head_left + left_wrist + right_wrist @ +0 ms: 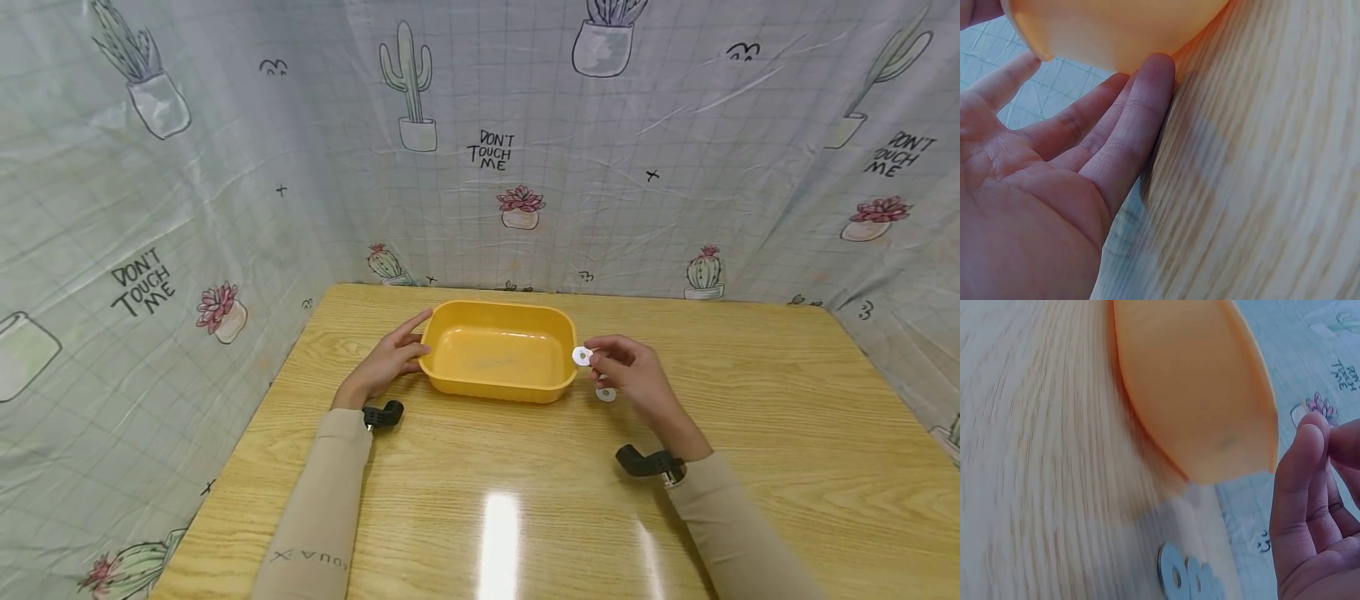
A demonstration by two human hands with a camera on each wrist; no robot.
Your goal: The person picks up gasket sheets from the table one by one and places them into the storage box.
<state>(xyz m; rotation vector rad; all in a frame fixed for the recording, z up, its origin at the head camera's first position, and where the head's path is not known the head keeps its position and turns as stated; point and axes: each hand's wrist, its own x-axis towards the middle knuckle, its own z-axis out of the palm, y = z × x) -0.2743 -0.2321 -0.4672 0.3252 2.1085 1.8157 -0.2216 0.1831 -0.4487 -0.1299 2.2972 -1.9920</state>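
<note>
yellow tub (497, 357) mid worktop (525, 500). left hand (386, 362) flat, fingers straight vs tub's left wall. right hand (630, 371) pinches white washer (581, 357) at tub's right rim; 2nd washer (605, 394) lies just right of tub.

Empty yellow tub (497, 354) upright mid-table; white ring (581, 357) pinched beside it.

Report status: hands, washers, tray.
Left hand flat against yellow tray. Right hand pinches white washer beside the rim. Second washer on table.
</note>
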